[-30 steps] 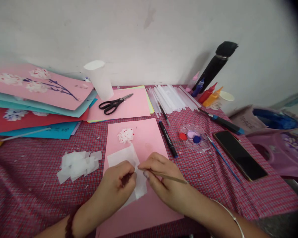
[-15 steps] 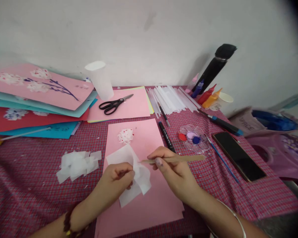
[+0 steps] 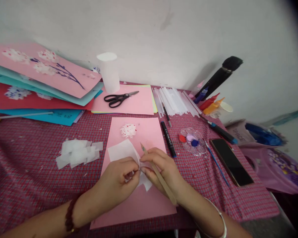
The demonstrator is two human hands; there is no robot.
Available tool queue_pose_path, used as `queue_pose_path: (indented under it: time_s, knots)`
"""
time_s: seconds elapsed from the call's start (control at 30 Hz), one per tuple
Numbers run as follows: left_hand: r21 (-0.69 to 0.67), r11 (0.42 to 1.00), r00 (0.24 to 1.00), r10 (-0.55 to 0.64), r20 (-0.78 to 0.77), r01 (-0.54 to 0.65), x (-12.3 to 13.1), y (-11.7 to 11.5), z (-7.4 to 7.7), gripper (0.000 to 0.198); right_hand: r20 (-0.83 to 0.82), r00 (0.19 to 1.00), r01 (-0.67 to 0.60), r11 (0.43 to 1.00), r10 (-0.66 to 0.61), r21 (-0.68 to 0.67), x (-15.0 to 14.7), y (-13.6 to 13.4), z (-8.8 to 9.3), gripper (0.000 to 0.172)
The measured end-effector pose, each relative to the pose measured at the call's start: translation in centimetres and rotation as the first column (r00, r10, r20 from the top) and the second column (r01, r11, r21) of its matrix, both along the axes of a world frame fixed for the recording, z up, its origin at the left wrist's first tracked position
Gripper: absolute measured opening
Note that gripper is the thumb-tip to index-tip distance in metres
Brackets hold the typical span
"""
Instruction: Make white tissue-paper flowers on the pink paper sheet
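Note:
My left hand (image 3: 119,180) pinches a thin white tissue sheet (image 3: 121,151) over a pink paper sheet (image 3: 149,132) lying on the red checked cloth. My right hand (image 3: 164,172) meets it at the same spot, fingers pinched on the tissue, with a wooden stick (image 3: 159,175) held along the hand, its tip pointing up and away. A small white tissue blob with red specks (image 3: 128,130) is stuck near the top of the pink sheet.
A pile of white tissue squares (image 3: 76,153) lies left. Black marker (image 3: 168,138), paint palette (image 3: 191,138), blue brush (image 3: 216,162) and phone (image 3: 230,162) lie right. Scissors (image 3: 119,98), a white cup (image 3: 109,72), white strips (image 3: 173,99) and stacked coloured papers (image 3: 39,86) are behind.
My right hand swung the stick from pointing right to pointing up and came back to the tissue. Both hands now pinch it together. The view shifted slightly.

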State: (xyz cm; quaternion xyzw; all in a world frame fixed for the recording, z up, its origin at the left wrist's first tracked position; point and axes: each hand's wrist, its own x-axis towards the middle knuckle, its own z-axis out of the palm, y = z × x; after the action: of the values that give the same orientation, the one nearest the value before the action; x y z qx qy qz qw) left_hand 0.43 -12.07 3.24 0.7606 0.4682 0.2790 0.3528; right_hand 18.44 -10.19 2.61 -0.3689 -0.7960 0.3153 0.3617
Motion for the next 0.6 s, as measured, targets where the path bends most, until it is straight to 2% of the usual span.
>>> queue_pose_path:
  time_s: [0.1,0.2,0.3,0.37,0.5,0.6]
  knots:
    - [0.017,1.0,1.0,-0.008,-0.016,0.008,0.1,-0.1,-0.1,0.019,0.015,1.0,0.005,1.0,-0.005,0.01,-0.3,0.0,-0.2,0.016]
    - [-0.129,0.992,0.999,0.012,0.053,-0.005,0.2,-0.1,0.3,0.015,0.002,1.0,0.027,0.999,-0.027,-0.02,-0.5,-0.1,0.0,0.014]
    - [-0.373,0.928,0.979,0.094,0.181,-0.021,0.3,0.2,1.0,0.012,-0.008,0.999,0.045,0.996,-0.045,-0.076,-0.7,-0.1,0.3,0.013]
    - [-0.478,0.878,0.961,0.15,0.23,-0.023,0.3,0.5,1.3,0.014,-0.011,0.999,0.041,0.994,-0.043,-0.101,-0.8,-0.1,0.5,0.014]
    - [-0.598,0.801,0.951,0.207,0.231,-0.029,0.1,0.8,1.2,0.015,-0.015,1.0,0.016,0.994,-0.018,-0.111,-1.0,-0.2,0.5,0.015]
    - [-0.625,0.779,0.951,0.229,0.206,-0.052,0.1,0.9,0.7,0.015,0.0,1.0,0.008,0.992,-0.008,-0.123,-1.0,-0.3,0.5,0.015]
